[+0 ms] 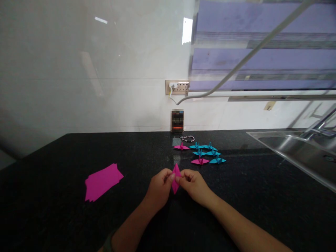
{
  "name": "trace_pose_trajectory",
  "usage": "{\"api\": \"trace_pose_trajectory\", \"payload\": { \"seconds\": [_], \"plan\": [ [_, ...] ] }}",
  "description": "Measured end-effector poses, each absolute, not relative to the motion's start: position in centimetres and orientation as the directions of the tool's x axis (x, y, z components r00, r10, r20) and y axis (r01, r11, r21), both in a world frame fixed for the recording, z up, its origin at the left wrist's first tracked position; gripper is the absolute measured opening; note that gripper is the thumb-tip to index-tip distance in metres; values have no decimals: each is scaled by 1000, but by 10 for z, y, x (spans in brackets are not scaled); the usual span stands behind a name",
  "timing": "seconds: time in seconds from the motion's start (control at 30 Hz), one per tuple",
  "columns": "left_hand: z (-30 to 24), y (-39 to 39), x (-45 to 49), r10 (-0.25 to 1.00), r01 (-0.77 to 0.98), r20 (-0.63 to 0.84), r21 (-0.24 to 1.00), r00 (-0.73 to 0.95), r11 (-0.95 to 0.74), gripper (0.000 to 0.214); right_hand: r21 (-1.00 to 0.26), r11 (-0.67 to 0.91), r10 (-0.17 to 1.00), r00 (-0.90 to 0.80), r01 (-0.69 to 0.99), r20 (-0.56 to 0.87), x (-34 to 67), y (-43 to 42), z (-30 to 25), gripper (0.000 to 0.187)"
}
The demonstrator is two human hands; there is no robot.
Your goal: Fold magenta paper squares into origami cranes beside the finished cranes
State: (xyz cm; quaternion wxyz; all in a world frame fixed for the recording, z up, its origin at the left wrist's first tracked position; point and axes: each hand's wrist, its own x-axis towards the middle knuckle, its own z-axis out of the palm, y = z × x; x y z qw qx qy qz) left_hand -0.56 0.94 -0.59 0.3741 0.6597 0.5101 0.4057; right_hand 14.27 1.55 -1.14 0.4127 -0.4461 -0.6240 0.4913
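Observation:
A narrow diamond of folded pink paper is held upright between my two hands, just above the dark countertop. My left hand pinches its left edge between thumb and fingers. On the other edge, my right hand has a matching pinch, thumb on the near face. Beyond my hands stand finished paper cranes: a pink crane, another pink crane, and several blue cranes, one blue crane being at the near right.
A fanned stack of pink paper sheets lies left of my hands. A phone leans on the wall, with a beaded strap beside it. The steel sink borders the right side. A white cable hangs from the socket.

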Motion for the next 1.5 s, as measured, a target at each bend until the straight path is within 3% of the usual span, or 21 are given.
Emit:
{"api": "trace_pose_trajectory", "payload": {
  "seconds": [0.23,0.5,0.67,0.77,0.83,0.9,0.97,1.03,1.33,1.5],
  "plan": [
    [-7,11,-2,985,85,49,994,165,-64,24,-999,-27,949,-315,-33,-16,137,11,-13,25],
    [-1,11,-7,987,106,-38,994,154,22,21,-999,-1,964,-264,-44,11,144,16,-14,20],
    [0,10,-6,954,-216,-202,944,223,251,25,-982,-72,963,-270,-176,-22,143,14,-12,21],
    [-2,11,-8,938,-241,-229,925,259,293,26,-987,-81,958,-284,-139,-38,143,14,-13,21],
    [-4,12,-9,944,-201,-244,936,224,289,26,-999,22,973,-228,-48,33,145,15,-14,21],
    [-5,13,-10,955,-149,-243,952,171,269,27,-966,239,962,-163,103,221,149,15,-13,29],
    [-6,13,-9,961,-96,-235,964,146,250,28,-825,494,867,-223,274,445,153,15,-10,37],
    [-7,13,-9,962,-62,-229,969,150,240,30,-656,666,744,-380,354,550,156,14,-7,25],
    [-7,13,-7,960,-109,-218,965,174,239,30,-304,803,574,-527,513,627,157,16,-5,16],
    [-6,13,-6,966,-93,-210,970,150,225,30,-237,817,550,-590,525,591,157,15,0,15]
  ]
}}
